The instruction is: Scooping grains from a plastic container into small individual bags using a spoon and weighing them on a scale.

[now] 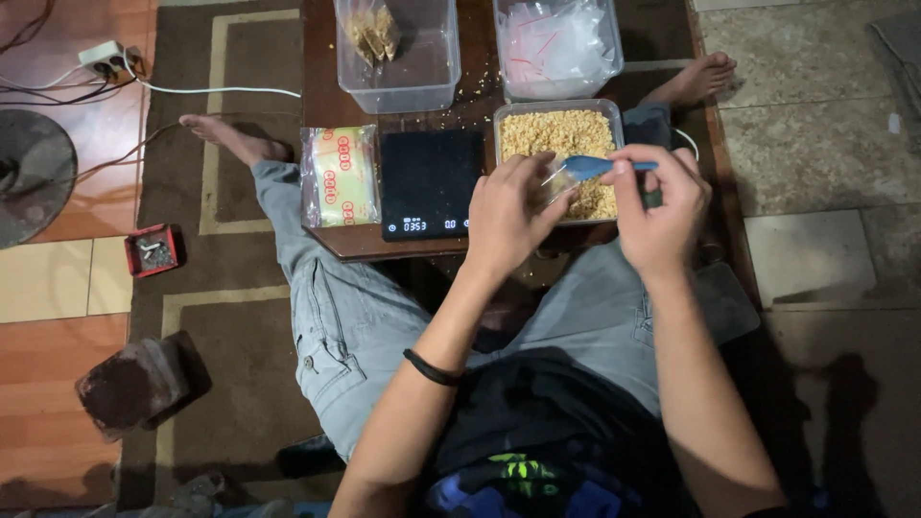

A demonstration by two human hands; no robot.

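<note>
Head view | left hand (504,216) pinches a small clear bag (558,182) at the near-left rim of the grain tray (559,117) | right hand (660,206) grips a blue spoon (600,168), long axis left-right, bowl at the bag mouth | tray holds tan grains; black scale (428,182) just left of tray, bare.

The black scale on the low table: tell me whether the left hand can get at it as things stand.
Probably yes. The scale lies bare-topped just left of the left hand, nothing between them. But that hand is pinching a small clear bag while the right hand holds a blue spoon at it, so it isn't free.
</note>
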